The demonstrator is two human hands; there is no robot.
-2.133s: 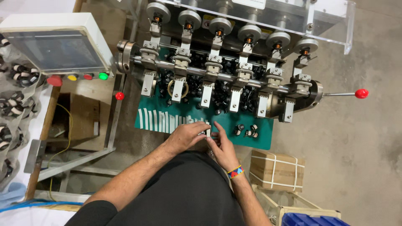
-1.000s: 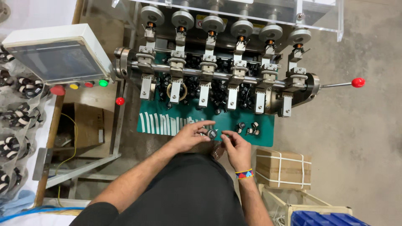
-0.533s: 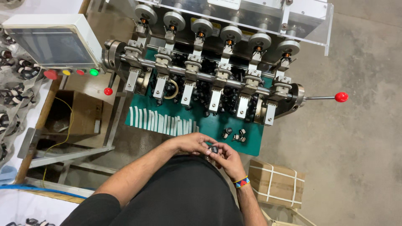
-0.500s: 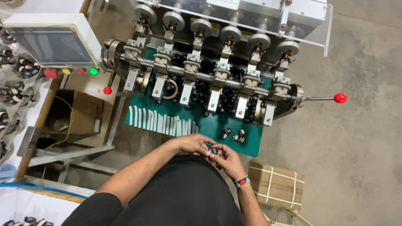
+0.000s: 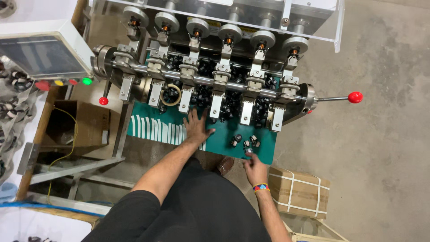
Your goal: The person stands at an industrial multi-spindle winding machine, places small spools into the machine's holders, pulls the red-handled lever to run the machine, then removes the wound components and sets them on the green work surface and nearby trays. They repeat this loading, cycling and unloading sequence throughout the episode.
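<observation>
Bobbins (image 5: 245, 142) lie on green tray (image 5: 224, 139), between both hands.

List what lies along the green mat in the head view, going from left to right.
White strips → left hand → small black parts, with the right hand at the mat's near edge just below them.
</observation>
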